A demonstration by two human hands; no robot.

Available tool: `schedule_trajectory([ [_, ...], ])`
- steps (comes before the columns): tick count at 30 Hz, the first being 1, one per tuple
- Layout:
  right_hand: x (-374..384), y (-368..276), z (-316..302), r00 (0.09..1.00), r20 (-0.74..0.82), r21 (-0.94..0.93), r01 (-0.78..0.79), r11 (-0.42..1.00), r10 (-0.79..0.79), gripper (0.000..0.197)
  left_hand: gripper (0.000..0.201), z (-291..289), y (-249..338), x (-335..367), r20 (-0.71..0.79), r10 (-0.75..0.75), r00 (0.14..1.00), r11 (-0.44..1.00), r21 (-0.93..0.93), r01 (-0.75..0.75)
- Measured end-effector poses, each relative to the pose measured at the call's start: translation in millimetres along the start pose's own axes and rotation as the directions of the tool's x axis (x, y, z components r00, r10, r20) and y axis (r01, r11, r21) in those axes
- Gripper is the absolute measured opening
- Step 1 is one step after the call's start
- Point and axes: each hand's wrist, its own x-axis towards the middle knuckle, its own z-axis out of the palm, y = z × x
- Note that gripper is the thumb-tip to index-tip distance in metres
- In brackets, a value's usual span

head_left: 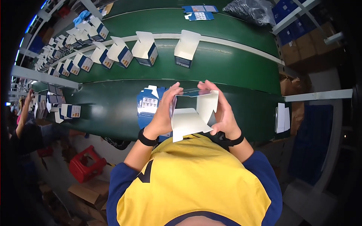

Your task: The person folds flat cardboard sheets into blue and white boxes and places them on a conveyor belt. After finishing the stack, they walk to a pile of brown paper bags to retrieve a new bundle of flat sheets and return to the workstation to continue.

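Between my two hands is a small folding carton (188, 116), its white inside showing and its walls spread into an open square tube. My left hand (164, 111) grips its left wall, fingers over the far edge. On the opposite side my right hand (224, 113) holds the right wall, with the thumb low by a white flap. Dark printed card shows along the carton's far side. Flat blue-and-white carton blanks (148, 107) lie on the green work surface beside my left hand, which partly hides them.
Along the green conveyor belt (233, 64) stand several opened cartons (145, 51) with raised white flaps. Flat cartons (200, 13) and a grey plastic bag (250, 10) lie farther back. White sheets (282, 118) are at right. A red stool (87, 164) and another person's arm (24, 113) are left.
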Motion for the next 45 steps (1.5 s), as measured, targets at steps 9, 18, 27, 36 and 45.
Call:
schedule_trajectory([
  [9, -3.7, -13.9, 14.5, 0.984, -0.162, -0.087, 0.054, 0.995, -0.068, 0.093, 0.101, 10.5, 28.5, -0.3, -0.086, -0.091, 0.992, 0.991, 0.089, 0.099],
  [18, 0.6, -15.4, 15.5, 0.941, -0.328, -0.095, -0.126, 0.987, 0.089, 0.074, 0.093, 30.8, 27.4, 0.7, -0.152, 0.131, 0.98, 0.974, 0.202, -0.099],
  [27, -16.0, 5.2, -17.2, 0.943, -0.277, 0.269, -0.108, 0.957, 0.184, 0.074, 0.063, 27.9, 40.1, 16.5, -0.086, 0.123, 0.989, 0.992, 0.05, -0.119],
  [36, -7.4, -8.8, -16.1, 0.994, -0.11, -0.069, -0.029, 0.997, 0.021, 0.074, 0.064, 32.9, 43.9, 11.7, 0.0, -0.003, 1.0, 0.989, 0.147, 0.003],
  [45, -10.6, -5.0, -41.9, 0.959, 0.217, -0.293, 0.242, 0.925, -0.182, 0.051, 0.072, 40.4, 46.3, 18.0, 0.01, 0.047, 0.999, 0.995, 0.091, -0.048],
])
